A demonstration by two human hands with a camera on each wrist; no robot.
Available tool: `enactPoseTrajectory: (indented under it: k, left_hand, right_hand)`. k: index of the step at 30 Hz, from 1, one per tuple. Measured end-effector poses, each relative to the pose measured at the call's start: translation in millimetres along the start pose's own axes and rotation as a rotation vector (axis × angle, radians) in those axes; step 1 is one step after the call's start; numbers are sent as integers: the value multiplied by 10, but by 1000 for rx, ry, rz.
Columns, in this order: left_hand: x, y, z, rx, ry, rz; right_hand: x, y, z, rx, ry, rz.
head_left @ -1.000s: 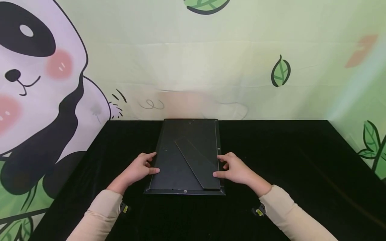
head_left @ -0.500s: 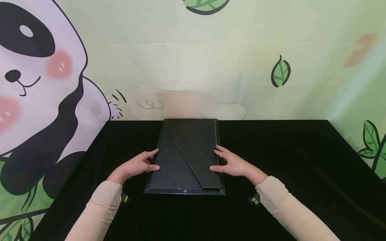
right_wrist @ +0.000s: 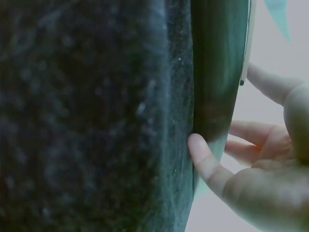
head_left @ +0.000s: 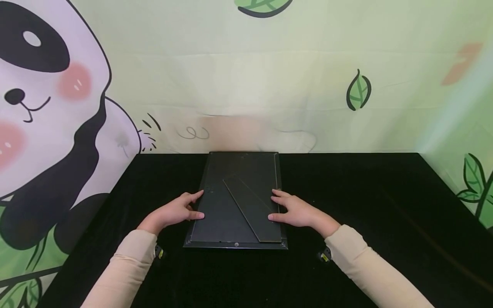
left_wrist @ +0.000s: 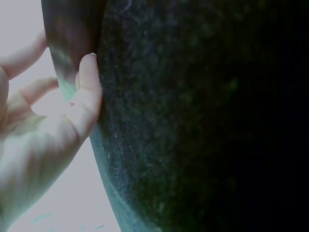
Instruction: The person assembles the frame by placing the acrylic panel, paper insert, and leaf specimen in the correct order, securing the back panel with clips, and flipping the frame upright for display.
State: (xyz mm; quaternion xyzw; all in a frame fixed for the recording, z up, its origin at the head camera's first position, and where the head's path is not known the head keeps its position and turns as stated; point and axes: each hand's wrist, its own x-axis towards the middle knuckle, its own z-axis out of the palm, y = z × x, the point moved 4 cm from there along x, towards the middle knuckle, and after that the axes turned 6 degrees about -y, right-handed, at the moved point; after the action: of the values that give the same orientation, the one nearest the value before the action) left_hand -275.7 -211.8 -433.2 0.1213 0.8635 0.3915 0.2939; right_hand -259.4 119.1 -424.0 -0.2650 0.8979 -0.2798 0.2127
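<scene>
A black picture frame (head_left: 231, 214) lies face down on the black-covered table in the head view. Its long stand leg (head_left: 250, 214) sits folded slantwise across the back panel. My left hand (head_left: 175, 211) rests at the frame's left edge, thumb on the back and forefinger fairly straight along the side. At the opposite edge, my right hand (head_left: 298, 209) has its fingers spread, with the thumb over the stand leg's outer edge. Both wrist views show the fingers loosely extended beside the frame's side, a left fingertip (left_wrist: 88, 63) and a right fingertip (right_wrist: 197, 142) down by the cloth.
The black cloth-covered table (head_left: 366, 205) extends to both sides of the frame. Behind it stands a pale green backdrop (head_left: 308, 85) printed with a panda (head_left: 88, 141) and leaves. The frame's far end lies close to the table's back edge.
My right hand has loosened and shifted slightly up and left, its fingers spreading onto the frame's edge. The left hand has moved slightly up. The frame has stayed put.
</scene>
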Motion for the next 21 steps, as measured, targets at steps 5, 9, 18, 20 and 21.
enactPoseTrajectory:
  k: [5,9,18,20,21]
  left_hand:
    - [5,47,19,86,-14,-35]
    - [10,90,37,145,-20,-37]
    - [-6,59,43,140,-17,-33]
    - [0,51,41,138,-18,-29]
    - [5,45,41,135,-17,-27]
  right_hand:
    - [-6,-23,5,-22,1,-9]
    - [-1,-30,2,-43,3,-8]
    - [6,-34,19,-42,3,-9]
    - [1,-34,16,-40,3,-11]
    - [-3,-33,14,-35,4,-13]
